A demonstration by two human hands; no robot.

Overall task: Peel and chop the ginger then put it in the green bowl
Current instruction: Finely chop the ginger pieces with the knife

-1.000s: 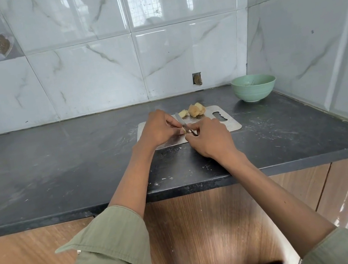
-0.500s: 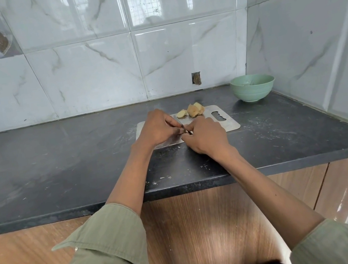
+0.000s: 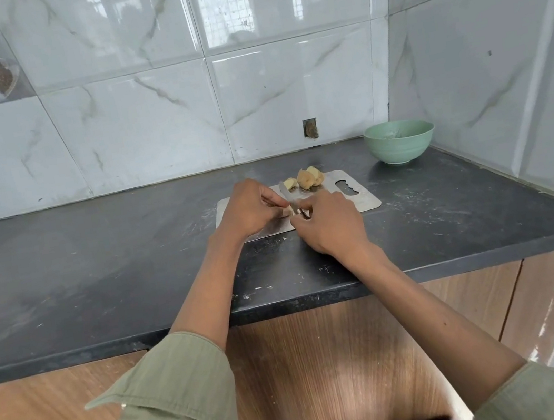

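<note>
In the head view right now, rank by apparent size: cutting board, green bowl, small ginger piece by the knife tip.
1. Cutting board, partly hidden by the hands.
2. Green bowl, though farther back, so this is uncertain.
3. Small ginger piece, clearly smallest.

Two bare forearms reaching out of olive-green sleeves of woven cloth, left sleeve (image 3: pixel 175 400) rolled back into a wide loose cuff below the elbow, right sleeve (image 3: pixel 551 395) likewise pushed up, both hands bare and ringless.
</note>
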